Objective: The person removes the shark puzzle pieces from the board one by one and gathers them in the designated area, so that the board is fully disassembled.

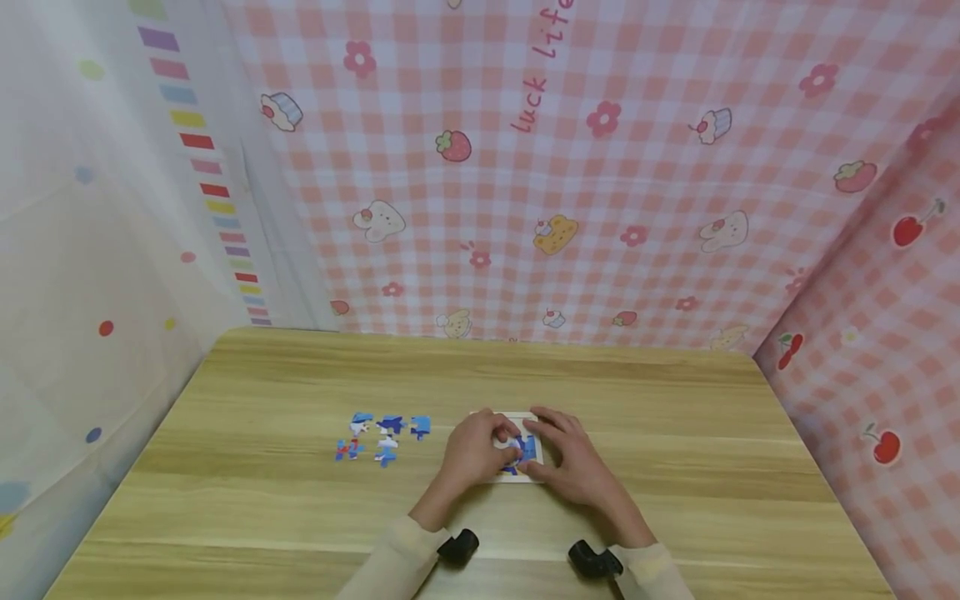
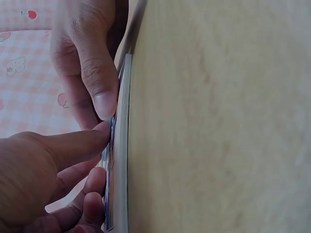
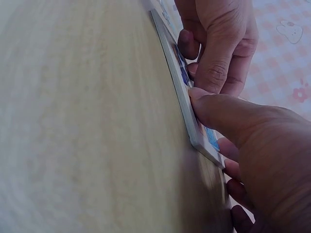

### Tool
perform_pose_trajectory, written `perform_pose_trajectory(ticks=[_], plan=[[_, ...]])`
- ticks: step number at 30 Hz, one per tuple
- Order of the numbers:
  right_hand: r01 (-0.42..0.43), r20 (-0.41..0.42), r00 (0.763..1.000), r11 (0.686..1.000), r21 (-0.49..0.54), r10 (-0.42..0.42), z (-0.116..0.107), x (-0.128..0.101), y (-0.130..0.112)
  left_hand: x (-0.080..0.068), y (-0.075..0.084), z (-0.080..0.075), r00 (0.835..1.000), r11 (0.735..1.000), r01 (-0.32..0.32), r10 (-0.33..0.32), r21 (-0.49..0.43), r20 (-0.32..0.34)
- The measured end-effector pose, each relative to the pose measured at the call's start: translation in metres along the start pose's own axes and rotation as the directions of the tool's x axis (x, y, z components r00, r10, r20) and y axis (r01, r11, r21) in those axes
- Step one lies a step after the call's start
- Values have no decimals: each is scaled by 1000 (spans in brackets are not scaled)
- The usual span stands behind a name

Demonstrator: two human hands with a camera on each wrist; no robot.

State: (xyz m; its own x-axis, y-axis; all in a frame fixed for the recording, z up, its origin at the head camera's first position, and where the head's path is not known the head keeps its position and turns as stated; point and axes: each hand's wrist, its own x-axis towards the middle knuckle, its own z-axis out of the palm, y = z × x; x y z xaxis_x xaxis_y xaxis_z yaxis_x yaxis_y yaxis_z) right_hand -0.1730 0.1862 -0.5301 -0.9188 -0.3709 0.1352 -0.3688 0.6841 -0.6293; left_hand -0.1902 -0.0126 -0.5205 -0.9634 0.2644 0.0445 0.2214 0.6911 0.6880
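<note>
In the head view a small white-rimmed jigsaw tray (image 1: 517,481) lies flat on the table, with blue pieces (image 1: 531,448) inside it. My left hand (image 1: 468,450) reaches over its left side, thumb and bent fingers pinching a blue-and-white jigsaw piece (image 1: 515,445) against the tray; the fingers partly hide it. My right hand (image 1: 577,467) holds the tray's right side. In the right wrist view, the right thumb (image 3: 214,104) rests on the near rim and the other fingers lie by the side edge. Both thumbs come close together in the left wrist view.
Several loose jigsaw pieces (image 1: 386,425) lie left of the tray on the wooden table (image 1: 262,492). Pink checked cloth (image 1: 510,208) hangs behind the table and on the right; a pale dotted cloth (image 1: 112,250) hangs on the left.
</note>
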Motion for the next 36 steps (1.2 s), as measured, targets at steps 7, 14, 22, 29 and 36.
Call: perform_pose_trajectory(ticks=[7, 14, 22, 29, 36], plan=[[-2, -9, 1000, 1000, 10, 2, 1, -3, 1, -2, 1, 4, 999, 999, -10, 8, -45, -36], [-8, -10, 1000, 1000, 9, 8, 3, -3, 4, -1, -2, 3, 999, 984, -43, 37, -175, -33], [4, -7, 1000, 1000, 14, -4, 1, -2, 4, -3, -3, 2, 996, 948, -87, 72, -305, -61], [12, -6, 1000, 1000, 14, -12, 0, 1, 4, -6, -5, -4, 995, 940, -91, 72, -328, -68], [-11, 8, 1000, 1000, 18, 11, 0, 0, 3, -16, -11, -15, 997, 947, -57, 40, -316, -61]])
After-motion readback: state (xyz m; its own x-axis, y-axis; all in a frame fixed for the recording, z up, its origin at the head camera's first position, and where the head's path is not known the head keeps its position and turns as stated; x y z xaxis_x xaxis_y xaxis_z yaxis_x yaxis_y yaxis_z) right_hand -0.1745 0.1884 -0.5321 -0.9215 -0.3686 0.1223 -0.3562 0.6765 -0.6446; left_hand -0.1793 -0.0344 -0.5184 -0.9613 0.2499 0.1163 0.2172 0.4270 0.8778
